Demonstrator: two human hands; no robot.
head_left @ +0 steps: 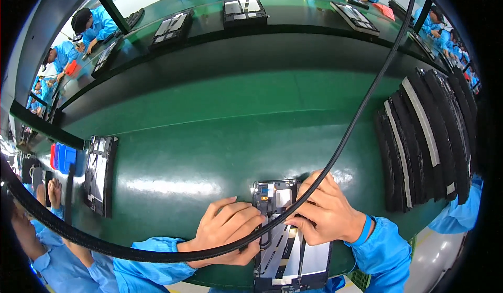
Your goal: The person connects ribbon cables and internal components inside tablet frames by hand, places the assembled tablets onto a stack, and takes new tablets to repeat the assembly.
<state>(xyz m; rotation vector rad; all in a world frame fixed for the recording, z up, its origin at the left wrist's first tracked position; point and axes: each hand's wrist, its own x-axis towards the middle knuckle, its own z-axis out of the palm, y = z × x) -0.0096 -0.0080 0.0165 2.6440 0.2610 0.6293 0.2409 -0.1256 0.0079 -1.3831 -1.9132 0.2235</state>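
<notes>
An opened tablet (314, 259) lies in front of me at the table's near edge, its circuit board at the far end and pale battery cells toward me. My left hand (230, 230) is closed at the tablet's left side, its curled fingers gripping the edge. Over the upper right part of the tablet, my right hand (327, 212) has thumb and fingers pinched together low over the inner parts. Whatever is between those fingertips is hidden. A blue band (363, 230) circles my right wrist.
A thick black cable (361, 107) crosses the view in front of my hands. Black padded trays (427, 141) stand stacked at right. Another opened tablet (98, 175) lies left, near blue bins (65, 158). Several tablets sit on a raised shelf (204, 33); co-workers in blue sit around.
</notes>
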